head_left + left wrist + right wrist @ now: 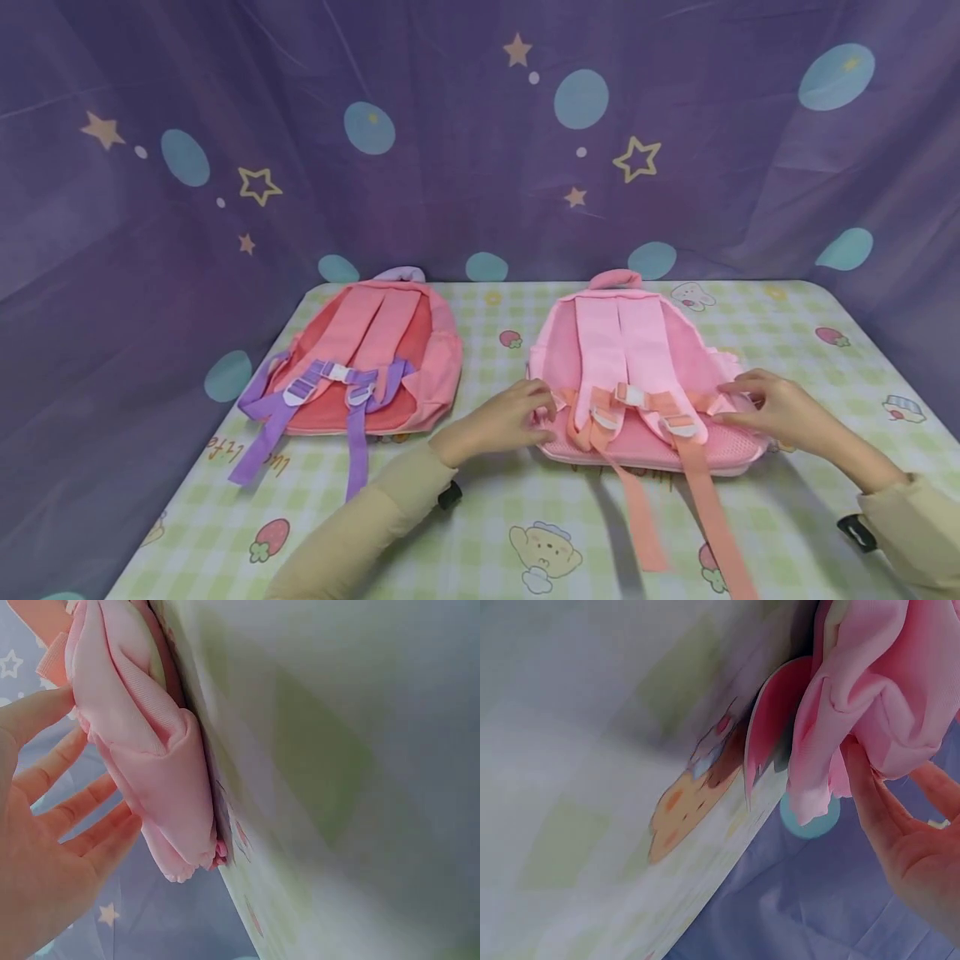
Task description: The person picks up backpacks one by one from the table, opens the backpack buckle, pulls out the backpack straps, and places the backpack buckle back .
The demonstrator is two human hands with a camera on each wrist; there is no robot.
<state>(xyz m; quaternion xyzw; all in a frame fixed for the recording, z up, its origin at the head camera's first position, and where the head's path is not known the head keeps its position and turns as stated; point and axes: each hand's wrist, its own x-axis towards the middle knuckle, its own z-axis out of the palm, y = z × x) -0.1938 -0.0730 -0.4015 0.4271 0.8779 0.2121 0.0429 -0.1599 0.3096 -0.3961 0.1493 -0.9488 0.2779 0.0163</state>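
In the head view, a pale pink backpack [600, 342] lies with its shoulder straps facing up. Orange webbing tails [705, 492] trail from it toward me, and a white buckle [632, 395] joins the orange strap across it. My left hand [517, 417] is at its left lower side; the left wrist view shows thumb and fingers spread, fingertips right at the pink fabric [169, 791]. At the right lower side, my right hand [780, 408] holds the bag's edge, its fingers [862, 787] tucked against creased fabric and the thumb on the other side.
A second, coral-pink backpack [442, 367] with purple straps [358, 446] lies to the left, also back side up. Both are on a green-checked tablecloth [450, 550] with cartoon prints. A purple curtain [465, 183] with stars and dots hangs behind the table.
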